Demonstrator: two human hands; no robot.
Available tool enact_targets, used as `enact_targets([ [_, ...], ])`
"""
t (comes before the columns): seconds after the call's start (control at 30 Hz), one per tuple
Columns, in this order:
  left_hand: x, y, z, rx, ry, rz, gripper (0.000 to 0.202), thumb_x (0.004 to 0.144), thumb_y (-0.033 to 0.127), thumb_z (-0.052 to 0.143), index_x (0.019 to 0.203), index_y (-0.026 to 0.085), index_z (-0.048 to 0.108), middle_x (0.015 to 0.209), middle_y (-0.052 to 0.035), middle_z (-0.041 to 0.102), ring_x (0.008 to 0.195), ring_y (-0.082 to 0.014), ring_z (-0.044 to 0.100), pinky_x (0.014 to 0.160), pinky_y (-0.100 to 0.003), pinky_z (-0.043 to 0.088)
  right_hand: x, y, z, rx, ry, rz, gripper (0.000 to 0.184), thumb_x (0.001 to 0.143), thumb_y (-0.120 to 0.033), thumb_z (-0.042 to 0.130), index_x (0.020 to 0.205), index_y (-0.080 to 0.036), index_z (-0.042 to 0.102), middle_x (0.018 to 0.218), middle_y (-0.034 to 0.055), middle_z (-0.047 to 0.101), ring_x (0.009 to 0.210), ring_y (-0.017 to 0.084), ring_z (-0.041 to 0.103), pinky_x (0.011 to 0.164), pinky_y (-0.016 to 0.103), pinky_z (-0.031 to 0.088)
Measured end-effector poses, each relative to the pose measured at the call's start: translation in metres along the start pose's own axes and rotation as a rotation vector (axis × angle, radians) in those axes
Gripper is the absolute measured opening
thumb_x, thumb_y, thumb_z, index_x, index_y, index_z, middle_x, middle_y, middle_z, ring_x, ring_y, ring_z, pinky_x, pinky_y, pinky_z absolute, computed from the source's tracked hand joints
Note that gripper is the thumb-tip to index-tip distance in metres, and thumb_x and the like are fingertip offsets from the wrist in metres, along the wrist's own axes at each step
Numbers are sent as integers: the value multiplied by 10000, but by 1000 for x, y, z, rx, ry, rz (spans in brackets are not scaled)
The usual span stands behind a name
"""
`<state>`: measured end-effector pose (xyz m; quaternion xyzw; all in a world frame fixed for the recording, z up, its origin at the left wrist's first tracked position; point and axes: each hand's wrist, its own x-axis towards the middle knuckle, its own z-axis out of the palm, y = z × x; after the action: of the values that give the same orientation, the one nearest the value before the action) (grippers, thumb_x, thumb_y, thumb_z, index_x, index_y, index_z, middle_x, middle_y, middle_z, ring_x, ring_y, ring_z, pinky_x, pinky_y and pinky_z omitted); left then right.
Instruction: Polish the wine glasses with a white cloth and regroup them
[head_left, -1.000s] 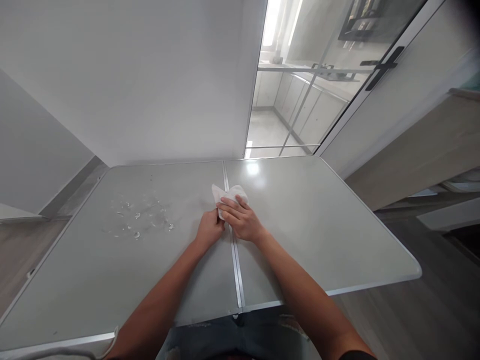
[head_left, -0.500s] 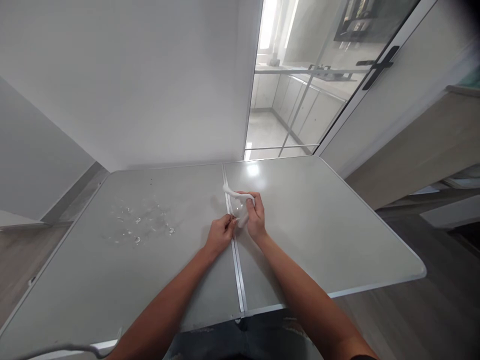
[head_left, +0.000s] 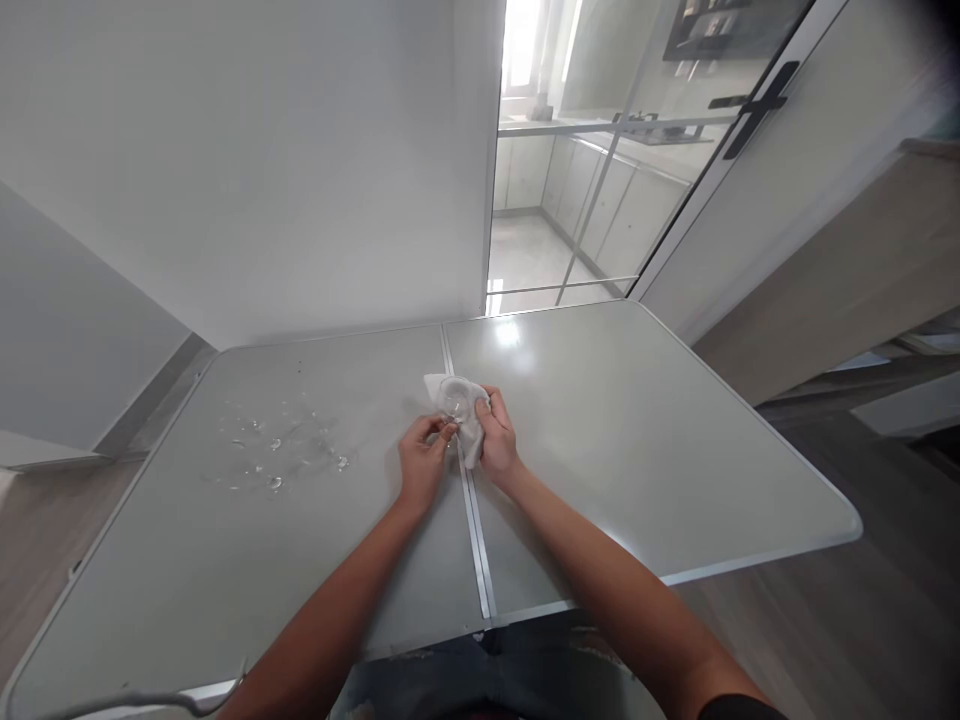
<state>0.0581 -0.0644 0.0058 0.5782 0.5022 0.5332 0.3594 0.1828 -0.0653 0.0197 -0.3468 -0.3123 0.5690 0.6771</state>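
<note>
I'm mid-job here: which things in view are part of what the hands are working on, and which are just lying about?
In hand:
- left hand and right hand
- white tissue
- small clear round piece, held between both hands with the tissue

Lying about:
- clear glinting bits on the table, apart from the hands
- glass door behind

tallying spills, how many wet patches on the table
1: water drops scattered on the left half of the table, left of the left hand. More may hide under the white cloth.
</note>
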Motion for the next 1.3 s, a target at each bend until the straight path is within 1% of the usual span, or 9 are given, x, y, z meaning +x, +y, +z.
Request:
enact_targets([
  [0.13,5,5,-7,7,92,-3,226,804,356,765,970,210,718,864,-14,712,822,-172,664,818,-298,530,-5,-6,-3,-310,-187,-85,190,955,-431,599,982,-250,550,816,-39,532,732,119,503,701,216,446],
  [0.3,7,3,-10,-203,-31,-85,298,877,417,682,1048,181,742,1021,-69,747,918,-209,684,850,-316,537,-2,-7,-5,-683,-448,-274,185,1014,-297,414,1099,-247,570,1060,52,634,976,193,591,897,328,480],
  [0.4,5,1,-9,-311,-84,-111,402,948,499,574,1155,180,705,1071,-89,731,970,-222,683,853,-318,533,3,0,-10,-960,-417,-453,272,932,-166,433,1167,-215,560,1298,125,600,1200,256,538,1047,418,420],
  [0.6,5,2,-10,-164,-14,-28,498,893,557,656,1250,210,635,1195,-111,664,1105,-235,642,865,-292,520,7,3,-18,-1258,-332,-443,553,815,-91,460,1366,-134,435,1126,151,652,1042,281,594,979,443,426],
  [0.77,14,1,-11,-448,-67,-101,599,868,544,700,1358,237,544,1333,-138,627,1232,-256,610,991,-350,508,2,-4,-11,-863,-392,-67,322,815,-178,526,1134,-200,566,969,51,659,875,220,598,849,357,485],
  [0.97,16,5,-12,-687,-167,-261,567,896,566,648,1320,198,567,1296,-172,667,1087,-259,697,860,-358,577,-6,-7,-2,-113,-516,505,238,824,-361,615,993,-202,564,807,25,640,676,184,604,679,345,544],
  [1.03,15,5,-12,-650,-114,-225,535,895,546,662,1293,197,580,1254,-155,689,1041,-239,712,849,-341,580,-6,-8,-2,-191,-535,452,248,841,-404,618,979,-204,567,814,28,637,680,183,600,678,342,535],
  [1.2,13,-3,-7,-543,9,-116,565,833,477,764,1296,229,556,1228,-120,706,1071,-224,711,965,-357,548,-5,-4,-5,-879,-439,-49,238,857,-250,569,1089,-200,584,953,75,673,824,223,611,753,321,470],
  [1.3,15,-6,-7,-579,-5,-153,590,820,502,768,1299,230,556,1271,-130,690,1107,-242,703,991,-384,538,-4,0,-7,-963,-378,-90,307,826,-215,586,1132,-204,580,955,80,687,829,234,615,757,320,470],
])
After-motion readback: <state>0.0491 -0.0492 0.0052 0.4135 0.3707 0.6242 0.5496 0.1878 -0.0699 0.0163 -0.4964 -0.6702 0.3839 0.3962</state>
